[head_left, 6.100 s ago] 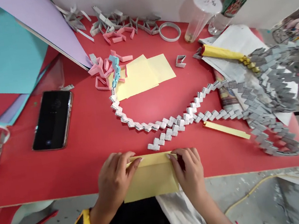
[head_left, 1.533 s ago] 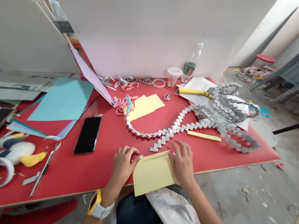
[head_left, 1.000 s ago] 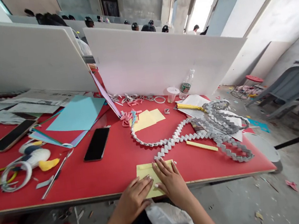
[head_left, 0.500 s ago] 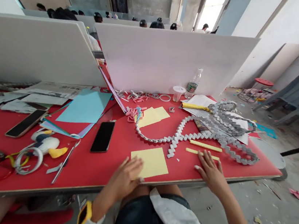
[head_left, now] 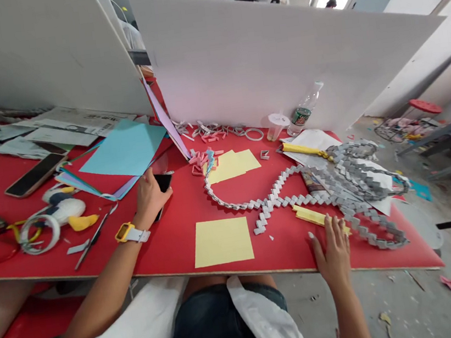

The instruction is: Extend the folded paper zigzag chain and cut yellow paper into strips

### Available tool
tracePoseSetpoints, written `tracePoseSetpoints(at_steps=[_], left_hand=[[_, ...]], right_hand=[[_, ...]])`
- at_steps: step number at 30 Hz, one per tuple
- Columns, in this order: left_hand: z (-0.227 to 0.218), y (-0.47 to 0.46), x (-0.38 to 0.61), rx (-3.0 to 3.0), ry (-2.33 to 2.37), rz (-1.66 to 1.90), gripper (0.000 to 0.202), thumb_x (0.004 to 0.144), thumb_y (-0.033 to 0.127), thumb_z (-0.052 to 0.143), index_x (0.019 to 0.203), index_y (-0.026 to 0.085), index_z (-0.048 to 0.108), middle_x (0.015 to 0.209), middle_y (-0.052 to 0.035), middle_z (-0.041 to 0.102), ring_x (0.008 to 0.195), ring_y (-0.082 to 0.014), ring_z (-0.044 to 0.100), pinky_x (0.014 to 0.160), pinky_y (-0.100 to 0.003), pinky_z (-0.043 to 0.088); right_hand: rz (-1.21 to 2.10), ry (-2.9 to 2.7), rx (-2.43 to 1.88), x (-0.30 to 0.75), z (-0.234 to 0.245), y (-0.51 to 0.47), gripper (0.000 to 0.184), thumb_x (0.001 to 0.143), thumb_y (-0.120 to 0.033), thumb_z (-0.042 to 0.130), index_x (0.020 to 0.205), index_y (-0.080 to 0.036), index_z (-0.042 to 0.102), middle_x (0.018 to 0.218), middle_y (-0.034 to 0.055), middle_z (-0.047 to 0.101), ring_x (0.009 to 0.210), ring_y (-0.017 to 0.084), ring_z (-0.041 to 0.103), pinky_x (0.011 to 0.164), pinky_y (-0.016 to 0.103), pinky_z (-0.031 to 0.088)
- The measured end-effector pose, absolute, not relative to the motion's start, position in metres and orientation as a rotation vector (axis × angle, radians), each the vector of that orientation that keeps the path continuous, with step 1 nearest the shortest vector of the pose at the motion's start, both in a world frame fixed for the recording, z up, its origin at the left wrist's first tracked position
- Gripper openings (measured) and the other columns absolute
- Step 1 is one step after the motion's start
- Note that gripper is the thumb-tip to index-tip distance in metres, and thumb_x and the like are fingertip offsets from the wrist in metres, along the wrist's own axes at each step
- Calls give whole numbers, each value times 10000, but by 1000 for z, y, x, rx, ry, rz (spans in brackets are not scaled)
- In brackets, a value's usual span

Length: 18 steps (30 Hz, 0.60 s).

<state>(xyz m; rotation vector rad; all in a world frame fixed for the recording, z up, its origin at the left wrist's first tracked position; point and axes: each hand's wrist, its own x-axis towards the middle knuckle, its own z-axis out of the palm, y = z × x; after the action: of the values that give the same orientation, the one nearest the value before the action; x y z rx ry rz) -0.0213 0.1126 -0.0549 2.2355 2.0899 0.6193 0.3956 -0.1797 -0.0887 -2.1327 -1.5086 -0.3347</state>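
Observation:
My left hand (head_left: pixel 151 196), a watch with a yellow case on its wrist, is closed across a dark phone (head_left: pixel 163 182) on the red table, covering much of it. Fingers outstretched, my right hand (head_left: pixel 332 248) lies flat near the table's front edge. Its fingertips touch folded yellow paper strips (head_left: pixel 309 214). Between the hands a pale yellow paper sheet (head_left: pixel 222 241) lies flat. Beyond it stretches a long grey-white chain (head_left: pixel 273 201) of folded paper, looping to the right.
More yellow sheets (head_left: pixel 235 163) lie behind the chain, beside pink folded pieces (head_left: pixel 200 164). A plastic bottle (head_left: pixel 303 114) and a cup (head_left: pixel 277 126) stand by the white divider (head_left: pixel 277 57). To the left are a blue sheet (head_left: pixel 125 149), a second phone (head_left: pixel 35 175) and a tape roll (head_left: pixel 40 235).
My left hand has moved from the near yellow sheet up and left onto the phone. My right hand still rests at the yellow strips, which now lie closer together. The view has tilted down.

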Motion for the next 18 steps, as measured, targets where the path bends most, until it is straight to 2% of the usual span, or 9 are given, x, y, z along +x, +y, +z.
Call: tracePoseSetpoints(at_steps=[3, 6, 10, 12, 14, 16, 18], left_hand=[[-53, 109, -23, 2165, 2122, 626, 900, 682, 370, 714, 1401, 44, 283, 1187, -253, 522, 1156, -401, 503, 935, -490, 446], [-53, 105, -25, 2161, 2124, 612, 913, 673, 383, 728, 1403, 45, 294, 1192, -252, 518, 1167, -413, 490, 962, -507, 426], [-55, 84, -22, 2245, 2058, 599, 833, 779, 375, 638, 1437, 30, 261, 1312, -281, 457, 1269, -426, 420, 1020, -526, 385], [-50, 58, -18, 2320, 1932, 628, 761, 853, 371, 560, 1461, 48, 236, 1399, -277, 388, 1348, -406, 347, 1069, -528, 346], [-43, 23, -14, 2451, 1610, 576, 748, 864, 432, 569, 1478, 143, 253, 1460, -209, 355, 1385, -367, 315, 1120, -524, 301], [-36, -15, -9, 2474, 1109, 334, 710, 825, 487, 630, 1442, 277, 350, 1467, -128, 363, 1332, -299, 415, 1073, -441, 409], [-32, -47, -6, 2391, 825, 176, 919, 619, 536, 800, 1413, 288, 410, 1448, -133, 352, 1268, -294, 472, 991, -383, 495]], right_hand=[[-412, -1588, -2009, 379, -78, -177, 648, 943, -349, 480, 1518, -200, 222, 1495, 193, 391, 1440, 342, 266, 1078, 608, 324], [-271, -1865, -1819, 338, -65, -171, 668, 926, -317, 518, 1514, -199, 224, 1473, 164, 437, 1403, 300, 362, 1092, 538, 355], [-60, -2309, -1632, 277, -59, -164, 638, 923, -471, 496, 1462, -159, 354, 1428, 112, 510, 1372, 281, 413, 1153, 500, 274], [-69, -2296, -1609, 261, -61, -163, 514, 947, -406, 485, 1395, -155, 454, 1379, 89, 565, 1311, 253, 493, 1151, 467, 276], [-101, -2239, -1584, 256, -62, -165, 380, 951, -307, 510, 1303, -170, 548, 1299, 72, 634, 1234, 229, 563, 1128, 448, 301], [-96, -2197, -1536, 259, -59, -168, 277, 934, -229, 548, 1199, -190, 615, 1198, 56, 695, 1148, 215, 617, 1077, 437, 351], [-35, -2146, -1501, 265, -54, -170, 204, 915, -191, 575, 1104, -201, 652, 1088, 45, 738, 1029, 197, 658, 979, 407, 417]])
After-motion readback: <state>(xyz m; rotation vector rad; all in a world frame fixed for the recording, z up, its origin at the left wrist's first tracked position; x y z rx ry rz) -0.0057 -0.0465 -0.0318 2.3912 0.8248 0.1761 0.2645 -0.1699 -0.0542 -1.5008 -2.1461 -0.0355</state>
